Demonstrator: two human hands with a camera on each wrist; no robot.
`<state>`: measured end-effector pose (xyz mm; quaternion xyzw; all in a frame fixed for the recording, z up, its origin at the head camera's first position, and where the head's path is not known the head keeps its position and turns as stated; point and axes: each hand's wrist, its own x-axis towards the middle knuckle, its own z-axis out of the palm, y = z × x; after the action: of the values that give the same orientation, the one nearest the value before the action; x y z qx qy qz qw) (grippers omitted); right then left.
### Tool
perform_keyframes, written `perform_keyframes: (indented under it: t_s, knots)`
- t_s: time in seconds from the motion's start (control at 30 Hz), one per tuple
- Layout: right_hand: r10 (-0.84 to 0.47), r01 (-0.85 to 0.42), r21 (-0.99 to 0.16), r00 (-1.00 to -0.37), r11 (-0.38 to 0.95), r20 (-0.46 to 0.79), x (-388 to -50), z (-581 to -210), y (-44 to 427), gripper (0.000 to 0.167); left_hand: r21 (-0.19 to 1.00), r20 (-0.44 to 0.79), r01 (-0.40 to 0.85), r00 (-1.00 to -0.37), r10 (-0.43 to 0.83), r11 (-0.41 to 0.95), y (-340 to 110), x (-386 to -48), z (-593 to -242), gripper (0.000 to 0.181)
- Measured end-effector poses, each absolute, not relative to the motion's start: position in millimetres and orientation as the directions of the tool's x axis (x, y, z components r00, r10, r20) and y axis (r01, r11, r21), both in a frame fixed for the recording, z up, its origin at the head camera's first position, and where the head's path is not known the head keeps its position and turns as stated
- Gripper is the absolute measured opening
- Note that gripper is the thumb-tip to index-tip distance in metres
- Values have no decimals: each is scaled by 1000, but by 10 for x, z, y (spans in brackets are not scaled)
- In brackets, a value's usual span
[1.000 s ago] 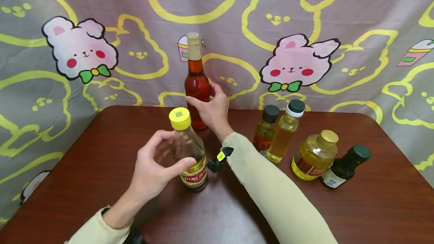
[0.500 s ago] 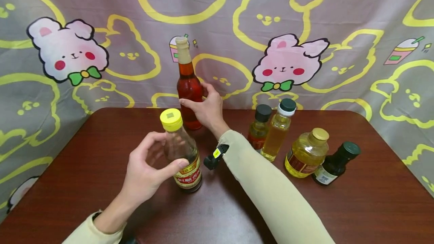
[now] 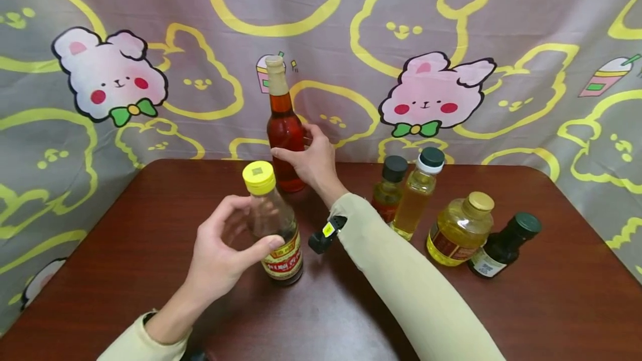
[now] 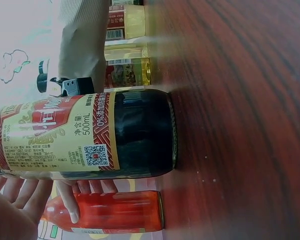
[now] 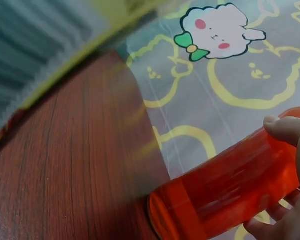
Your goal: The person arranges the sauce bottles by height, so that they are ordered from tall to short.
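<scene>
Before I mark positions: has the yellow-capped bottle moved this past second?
No: in head view, the yellow-capped bottle keeps its place against the gold-capped bottle.

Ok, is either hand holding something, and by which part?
The left hand holds the yellow-capped bottle around its middle; the right hand holds the red bottle by its body, below the neck.

- Lower left: pale khaki sleeve [image 3: 142,343], a black edge [image 3: 149,317] showing at its cuff.
- Centre to lower right: matching long sleeve [image 3: 408,288], lightly creased.
- Centre: black right-wrist device [image 3: 317,243] with small yellow label [image 3: 328,230].
</scene>
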<state>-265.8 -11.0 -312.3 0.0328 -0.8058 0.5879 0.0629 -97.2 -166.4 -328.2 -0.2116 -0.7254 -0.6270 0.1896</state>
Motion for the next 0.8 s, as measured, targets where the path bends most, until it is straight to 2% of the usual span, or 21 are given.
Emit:
perform_keyframes:
  t_s: [0.27,0.53,0.8]
  knots:
    - [18,-114,-941,-992,320,126,-2639,-3104,-95,79,841,512,515,-857,65,168,-1667,-967,-3279,52]
    - [19,-104,-956,-993,276,113,-2590,-3055,-62,78,833,519,523,-852,74,183,-1670,-970,-3279,51]
    - [47,-135,-950,-987,281,154,-2435,-2877,19,74,840,506,508,-860,62,193,-1666,-956,-3281,53]
